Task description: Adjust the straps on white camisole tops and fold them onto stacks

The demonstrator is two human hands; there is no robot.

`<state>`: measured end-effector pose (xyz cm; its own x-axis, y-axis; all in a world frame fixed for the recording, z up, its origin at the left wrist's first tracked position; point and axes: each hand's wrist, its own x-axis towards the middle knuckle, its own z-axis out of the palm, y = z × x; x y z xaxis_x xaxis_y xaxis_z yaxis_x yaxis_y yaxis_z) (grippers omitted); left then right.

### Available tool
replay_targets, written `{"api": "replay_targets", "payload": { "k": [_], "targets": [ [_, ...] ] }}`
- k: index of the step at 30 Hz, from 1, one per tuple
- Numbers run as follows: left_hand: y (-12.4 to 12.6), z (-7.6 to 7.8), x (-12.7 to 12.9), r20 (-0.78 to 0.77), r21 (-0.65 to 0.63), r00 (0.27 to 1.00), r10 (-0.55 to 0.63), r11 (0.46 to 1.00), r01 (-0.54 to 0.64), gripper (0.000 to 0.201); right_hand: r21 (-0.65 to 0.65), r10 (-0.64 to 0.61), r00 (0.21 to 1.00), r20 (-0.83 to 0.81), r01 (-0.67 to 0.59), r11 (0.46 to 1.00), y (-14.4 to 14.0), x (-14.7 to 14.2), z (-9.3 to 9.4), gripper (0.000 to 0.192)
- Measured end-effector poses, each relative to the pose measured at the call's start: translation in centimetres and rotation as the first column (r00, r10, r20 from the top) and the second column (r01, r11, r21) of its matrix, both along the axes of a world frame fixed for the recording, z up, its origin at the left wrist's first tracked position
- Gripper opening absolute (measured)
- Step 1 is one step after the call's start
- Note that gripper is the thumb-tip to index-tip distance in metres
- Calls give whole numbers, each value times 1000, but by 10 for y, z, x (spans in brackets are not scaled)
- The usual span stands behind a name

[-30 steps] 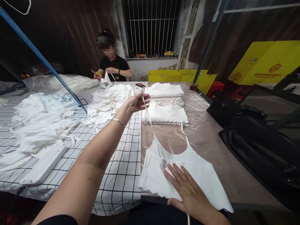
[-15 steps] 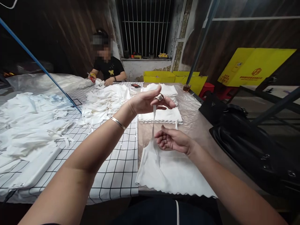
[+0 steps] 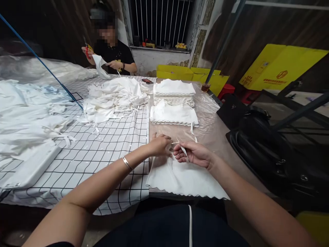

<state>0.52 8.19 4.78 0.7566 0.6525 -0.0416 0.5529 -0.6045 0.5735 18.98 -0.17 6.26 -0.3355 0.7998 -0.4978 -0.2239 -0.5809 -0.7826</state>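
A white camisole [image 3: 190, 176] with a wavy hem lies flat at the table's near edge. Above its upper part my right hand [image 3: 195, 154] is closed, its curled fingers gripping a thin white strap [image 3: 184, 151]. My left hand [image 3: 160, 145], slightly blurred, comes in from the left with fingers bent together at the strap's other end. A short stretch of strap spans the small gap between my hands. Part of the camisole's top edge is hidden behind my fingers.
Folded white garments [image 3: 173, 115] are stacked beyond my hands, one strap trailing. Loose white piles [image 3: 115, 97] cover the checked cloth [image 3: 128, 140] on the left. Opposite, a person [image 3: 110, 51] holds red-handled scissors and white fabric. A black bag [image 3: 272, 157] sits at right.
My left hand has come down from above the camisole to beside my right hand. The strap, earlier stretched upright, now loops between them. The person opposite has raised scissors and fabric.
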Motion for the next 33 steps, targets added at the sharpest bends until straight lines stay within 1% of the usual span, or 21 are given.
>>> {"api": "replay_targets", "payload": {
  "k": [1, 2, 4, 7, 10, 13, 16, 19, 21, 24, 25, 28, 29, 31, 33],
  "targets": [
    [-4, -10, 3, -5, 27, 999, 39, 999, -39, 16, 35, 16, 997, 77, -18, 999, 0, 1, -1, 28],
    [-5, -17, 6, 19, 36, 997, 79, 996, -79, 8, 68, 28, 988, 150, -38, 997, 1, 2, -1, 25],
    [-5, -24, 9, 111, 9, 984, 142, 990, -144, 18, 112, 47, 965, 260, -79, 991, 3, 4, -3, 22],
    [-4, -22, 10, 249, -65, 951, 185, 983, -174, 21, 122, 56, 946, 321, -100, 987, 10, 4, -5, 29],
    [-3, -19, 9, 288, -92, 930, 230, 973, -212, 22, 115, 53, 947, 316, -94, 989, 16, -1, -7, 31],
    [1, -24, 6, 247, -98, 916, 317, 948, -302, 25, 130, 64, 952, 298, -107, 986, 18, -4, -5, 28],
    [10, -33, -2, 153, -84, 904, 400, 916, -391, 27, 116, 109, 956, 272, -145, 983, 12, 2, 2, 29],
    [17, -41, -10, 55, -24, 905, 422, 907, -421, 27, 113, 141, 953, 269, -177, 978, 2, 14, 14, 33],
    [16, -42, -13, 31, 13, 902, 430, 903, -430, 26, 139, 138, 945, 298, -186, 973, -5, 24, 22, 35],
    [5, -36, -18, 42, 4, 895, 444, 896, -444, 22, 161, 120, 942, 313, -177, 971, -13, 35, 30, 33],
    [-2, -33, -20, 37, -7, 897, 441, 897, -441, 24, 156, 112, 949, 294, -163, 974, -14, 37, 30, 32],
    [-26, -28, -29, -33, -19, 916, 400, 916, -401, 43, 136, 79, 978, 195, -106, 985, -15, 39, 28, 25],
    [-34, -27, -33, -55, -18, 919, 391, 920, -392, 46, 134, 69, 985, 160, -91, 987, -15, 40, 26, 22],
    [-46, -26, -44, -74, -53, 918, 389, 918, -393, 45, 130, 58, 994, 96, -70, 989, -13, 40, 22, 17],
    [-54, -22, -54, -79, -94, 904, 419, 900, -425, 43, 122, 47, 998, 35, -50, 991, -10, 40, 19, 13]
  ]
}}
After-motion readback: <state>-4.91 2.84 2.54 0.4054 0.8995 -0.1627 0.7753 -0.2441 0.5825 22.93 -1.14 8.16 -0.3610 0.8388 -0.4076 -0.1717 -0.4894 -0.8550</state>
